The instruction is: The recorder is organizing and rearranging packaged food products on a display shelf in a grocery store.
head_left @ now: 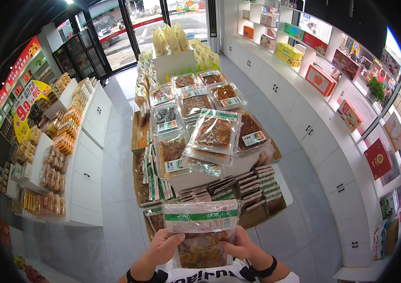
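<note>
Both of my hands hold one clear plastic pouch of brown food (205,244) upright, close to my body. It has a white and green label band with writing. My left hand (165,246) grips its left edge, thumb on the front. At its right edge, my right hand (241,244) grips in the same way. Just beyond stands a display with rows of similar pouches (260,187) in a cardboard tray. Higher up, a small pile of pouches (214,132) lies over clear lidded tubs of brown food (172,152).
Yellow and white bags (172,39) stand at the display's far end. White shelving with packaged snacks (58,141) runs along the left. Low white cabinets (292,116) curve along the right, under shelves of gift boxes (319,79). Grey tiled floor (119,169) lies between them; glass doors (115,39) are beyond.
</note>
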Tool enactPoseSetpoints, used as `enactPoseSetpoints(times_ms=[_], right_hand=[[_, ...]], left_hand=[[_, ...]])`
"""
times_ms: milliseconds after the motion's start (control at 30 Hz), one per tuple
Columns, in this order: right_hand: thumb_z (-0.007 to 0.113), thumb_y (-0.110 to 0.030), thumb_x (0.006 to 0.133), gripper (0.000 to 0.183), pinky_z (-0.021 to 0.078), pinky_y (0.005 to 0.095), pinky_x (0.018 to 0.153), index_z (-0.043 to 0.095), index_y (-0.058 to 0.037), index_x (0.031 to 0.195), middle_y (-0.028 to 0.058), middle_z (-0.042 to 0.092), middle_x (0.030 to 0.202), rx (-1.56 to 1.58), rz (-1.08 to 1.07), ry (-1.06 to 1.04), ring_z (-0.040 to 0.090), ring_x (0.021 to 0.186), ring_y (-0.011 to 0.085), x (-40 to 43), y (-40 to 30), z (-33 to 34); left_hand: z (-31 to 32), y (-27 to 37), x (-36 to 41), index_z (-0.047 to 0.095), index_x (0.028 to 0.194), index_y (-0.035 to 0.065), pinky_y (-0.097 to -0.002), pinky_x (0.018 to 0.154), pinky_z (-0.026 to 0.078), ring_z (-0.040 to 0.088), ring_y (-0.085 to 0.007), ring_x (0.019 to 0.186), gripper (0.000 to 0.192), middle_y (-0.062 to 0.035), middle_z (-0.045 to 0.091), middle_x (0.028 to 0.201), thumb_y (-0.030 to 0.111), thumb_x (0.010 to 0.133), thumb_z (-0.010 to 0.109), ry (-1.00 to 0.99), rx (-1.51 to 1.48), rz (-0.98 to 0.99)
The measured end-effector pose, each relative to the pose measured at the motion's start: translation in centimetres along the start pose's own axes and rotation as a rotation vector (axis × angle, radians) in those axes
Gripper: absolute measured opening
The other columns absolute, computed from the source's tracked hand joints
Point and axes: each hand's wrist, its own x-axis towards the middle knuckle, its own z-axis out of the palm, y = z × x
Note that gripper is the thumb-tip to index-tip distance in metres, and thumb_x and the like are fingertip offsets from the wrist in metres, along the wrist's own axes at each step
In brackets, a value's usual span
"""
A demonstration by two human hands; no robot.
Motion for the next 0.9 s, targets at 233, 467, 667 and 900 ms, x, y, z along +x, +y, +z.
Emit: enactPoseSetpoints(times_ms=[233, 467, 667, 900], right_hand=[[0.056, -0.007, 0.081, 0.036, 0.0420, 0.0262, 0.056, 0.053, 0.0044, 0.115, 0.0025, 0.058, 0.082, -0.004, -0.056, 0.018, 0.049, 0.064, 0.0070, -0.2, -1.1, 0.1], [0.054, -0.001, 0.082, 0.038, 0.0443, 0.0265, 0.057, 0.050, 0.0039, 0.120, 0.0029, 0.058, 0.085, 0.016, -0.039, 0.011, 0.052, 0.064, 0.0072, -0.7, -1.2, -0.1], [0.053, 0.000, 0.083, 0.040, 0.0446, 0.0262, 0.057, 0.049, 0.0040, 0.122, 0.0043, 0.058, 0.088, 0.040, -0.030, 0.006, 0.052, 0.065, 0.0074, -0.9, -1.0, -0.4], [0.054, -0.001, 0.083, 0.039, 0.0437, 0.0260, 0.056, 0.049, 0.0045, 0.121, 0.0042, 0.058, 0.087, 0.040, -0.039, 0.024, 0.052, 0.064, 0.0074, -0.8, -1.0, -0.2]], left_hand=[[0.4, 0.0, 0.3, 0.059, 0.117, -0.0058, -0.0279, 0.088, 0.041, 0.053, -0.0141, 0.099, 0.033, -0.0064, 0.062, 0.109, 0.015, 0.094, 0.047, -0.011, 0.032, 0.008], [0.7, 0.1, 0.6, 0.058, 0.118, -0.0059, -0.0287, 0.090, 0.041, 0.053, -0.0150, 0.101, 0.034, -0.0071, 0.062, 0.111, 0.017, 0.095, 0.047, -0.032, 0.028, -0.002], [0.9, 0.2, 0.7, 0.055, 0.120, -0.0080, -0.0299, 0.094, 0.040, 0.054, -0.0173, 0.106, 0.037, -0.0100, 0.061, 0.116, 0.018, 0.096, 0.043, -0.039, -0.063, -0.058], [0.6, -0.1, 0.8, 0.055, 0.119, -0.0081, -0.0296, 0.094, 0.040, 0.053, -0.0167, 0.106, 0.039, -0.0103, 0.061, 0.117, 0.020, 0.096, 0.042, -0.039, -0.042, -0.060]])
